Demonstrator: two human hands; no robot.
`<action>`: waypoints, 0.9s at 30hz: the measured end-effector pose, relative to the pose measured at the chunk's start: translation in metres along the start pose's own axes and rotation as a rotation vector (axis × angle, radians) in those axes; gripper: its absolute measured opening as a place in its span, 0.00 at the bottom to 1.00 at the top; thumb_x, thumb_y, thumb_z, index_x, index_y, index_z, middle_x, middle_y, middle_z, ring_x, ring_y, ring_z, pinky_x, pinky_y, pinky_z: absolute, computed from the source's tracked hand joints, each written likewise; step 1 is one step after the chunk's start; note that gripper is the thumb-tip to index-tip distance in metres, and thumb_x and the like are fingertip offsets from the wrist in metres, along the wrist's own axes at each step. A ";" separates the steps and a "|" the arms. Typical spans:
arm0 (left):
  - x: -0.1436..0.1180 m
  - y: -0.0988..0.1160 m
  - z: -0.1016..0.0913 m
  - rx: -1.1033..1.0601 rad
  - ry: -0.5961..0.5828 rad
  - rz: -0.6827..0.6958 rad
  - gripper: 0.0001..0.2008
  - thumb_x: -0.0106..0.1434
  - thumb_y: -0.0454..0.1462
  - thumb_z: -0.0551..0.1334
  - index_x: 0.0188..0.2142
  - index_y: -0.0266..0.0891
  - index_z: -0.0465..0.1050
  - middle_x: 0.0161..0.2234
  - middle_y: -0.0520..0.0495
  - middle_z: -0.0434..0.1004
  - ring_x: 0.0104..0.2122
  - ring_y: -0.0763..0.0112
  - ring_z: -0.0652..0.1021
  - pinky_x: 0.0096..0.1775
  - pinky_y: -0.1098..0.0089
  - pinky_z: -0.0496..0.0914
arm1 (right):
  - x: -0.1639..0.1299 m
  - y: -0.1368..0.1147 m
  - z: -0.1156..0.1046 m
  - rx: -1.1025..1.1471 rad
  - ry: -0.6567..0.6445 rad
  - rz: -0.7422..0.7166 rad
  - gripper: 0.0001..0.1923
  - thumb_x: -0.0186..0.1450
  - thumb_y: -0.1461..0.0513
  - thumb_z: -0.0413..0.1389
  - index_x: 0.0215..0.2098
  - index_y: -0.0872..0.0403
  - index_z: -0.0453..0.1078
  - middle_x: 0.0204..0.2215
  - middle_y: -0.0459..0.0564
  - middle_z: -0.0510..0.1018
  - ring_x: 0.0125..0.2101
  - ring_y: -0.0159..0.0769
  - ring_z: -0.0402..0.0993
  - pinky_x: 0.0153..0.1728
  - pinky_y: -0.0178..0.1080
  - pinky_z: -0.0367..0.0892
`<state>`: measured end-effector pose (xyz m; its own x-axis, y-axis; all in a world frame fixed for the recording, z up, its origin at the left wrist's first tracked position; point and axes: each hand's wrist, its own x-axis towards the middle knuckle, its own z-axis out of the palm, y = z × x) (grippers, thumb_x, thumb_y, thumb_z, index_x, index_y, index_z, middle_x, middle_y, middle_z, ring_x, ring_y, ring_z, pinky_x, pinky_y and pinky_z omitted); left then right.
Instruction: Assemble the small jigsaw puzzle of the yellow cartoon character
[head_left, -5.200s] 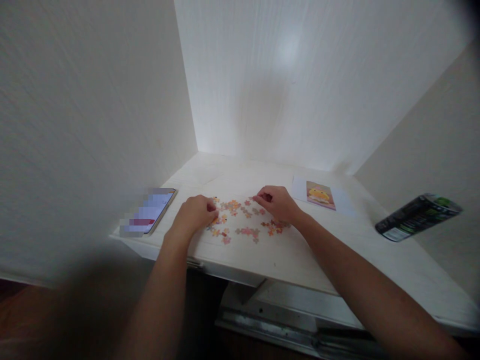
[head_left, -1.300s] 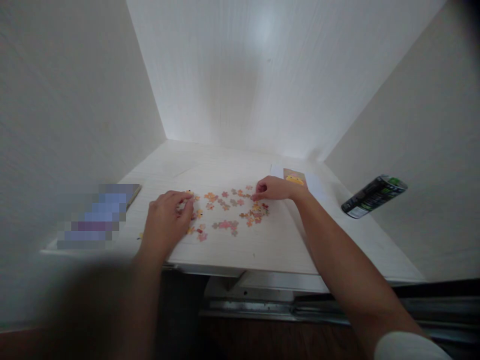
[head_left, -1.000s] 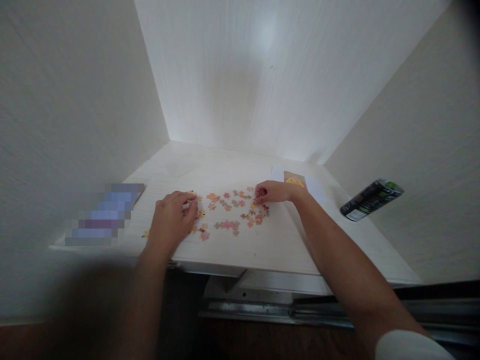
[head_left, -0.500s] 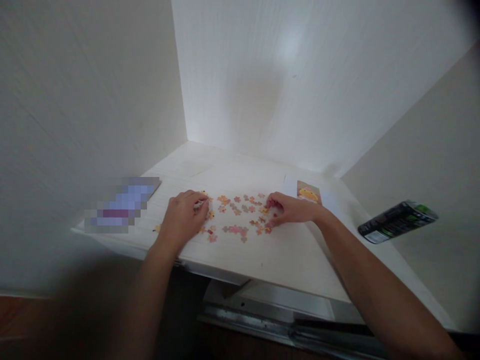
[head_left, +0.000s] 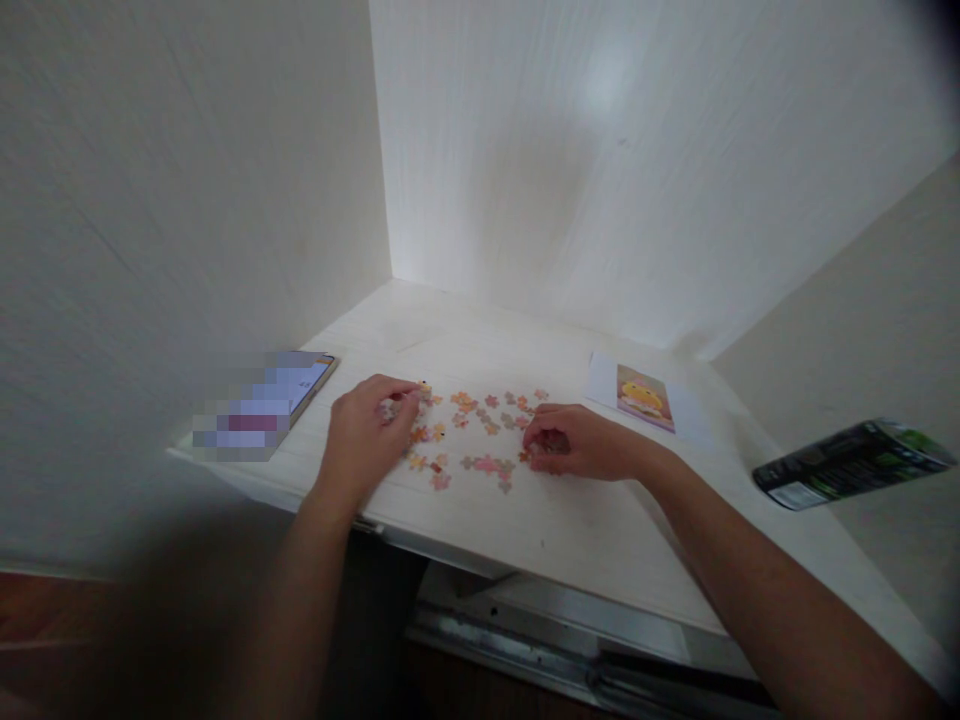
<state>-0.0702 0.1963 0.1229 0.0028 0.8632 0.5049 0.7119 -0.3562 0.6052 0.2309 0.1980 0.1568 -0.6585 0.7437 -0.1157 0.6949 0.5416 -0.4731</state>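
Observation:
Small jigsaw puzzle pieces (head_left: pixel 491 415) in yellow, orange, pink and grey lie in loose groups on the white tabletop (head_left: pixel 480 535). Several in pink and grey sit close together as a cluster (head_left: pixel 489 466) nearer the front. My left hand (head_left: pixel 369 430) is at the left side of the pieces, thumb and index finger pinched at a yellowish puzzle piece (head_left: pixel 424 388); more pieces show under its fingers. Over pieces on the right, my right hand (head_left: pixel 581 440) has its fingers curled and its thumb apart from them. The palm partly hides what lies beneath.
A picture card (head_left: pixel 646 398) of a yellow figure lies on white paper at the right. Beyond my right arm stands a dark can (head_left: pixel 851 465) with green parts. A phone (head_left: pixel 281 405), partly pixelated, lies at the left. White panels (head_left: pixel 525 150) enclose the table's sides and back.
My right hand has moved nearer to the front and its fingers have come closer together over the pieces. My left hand stays by its pieces. The view has shifted slightly left.

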 end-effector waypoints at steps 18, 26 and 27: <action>-0.005 -0.040 -0.093 0.308 -0.327 -0.205 0.19 0.55 0.47 0.57 0.38 0.42 0.80 0.26 0.48 0.77 0.25 0.65 0.75 0.31 0.66 0.69 | 0.012 0.001 0.021 -0.072 0.154 0.103 0.14 0.65 0.51 0.54 0.30 0.51 0.71 0.26 0.49 0.75 0.26 0.34 0.68 0.29 0.37 0.62; -0.004 -0.035 -0.065 0.279 -0.318 -0.056 0.15 0.59 0.41 0.56 0.39 0.42 0.79 0.35 0.46 0.80 0.32 0.63 0.78 0.40 0.63 0.71 | 0.012 0.000 0.019 -0.176 0.129 0.069 0.19 0.68 0.51 0.51 0.23 0.51 0.64 0.24 0.49 0.73 0.25 0.34 0.65 0.28 0.38 0.58; -0.005 -0.034 -0.065 0.276 -0.332 -0.048 0.14 0.59 0.40 0.56 0.39 0.43 0.79 0.36 0.46 0.81 0.33 0.62 0.78 0.40 0.63 0.71 | 0.012 -0.001 0.019 -0.185 0.129 0.062 0.19 0.68 0.51 0.50 0.23 0.52 0.64 0.24 0.49 0.72 0.25 0.34 0.65 0.28 0.38 0.58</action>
<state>-0.1403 0.1809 0.1399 0.1586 0.9608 0.2276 0.8776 -0.2428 0.4133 0.2167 0.1987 0.1394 -0.5787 0.8153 -0.0211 0.7818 0.5473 -0.2988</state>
